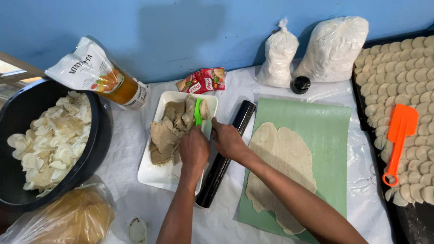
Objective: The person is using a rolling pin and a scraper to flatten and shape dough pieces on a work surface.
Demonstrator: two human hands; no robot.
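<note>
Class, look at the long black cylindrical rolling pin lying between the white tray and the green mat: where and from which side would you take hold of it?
Probably best at the far end of the long black cylindrical rolling pin, near the blue wall, coming from above. It lies flat and slanted, and the right hand and forearm cross its middle, while the near end sits close to the left forearm. A wrap around the round bare shaft there should lift it.

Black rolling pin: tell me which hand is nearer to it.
Right. The right hand lies directly over the black rolling pin, at the tray's edge. The left hand is beside it over the white tray of dough, holding a green tool.
</note>
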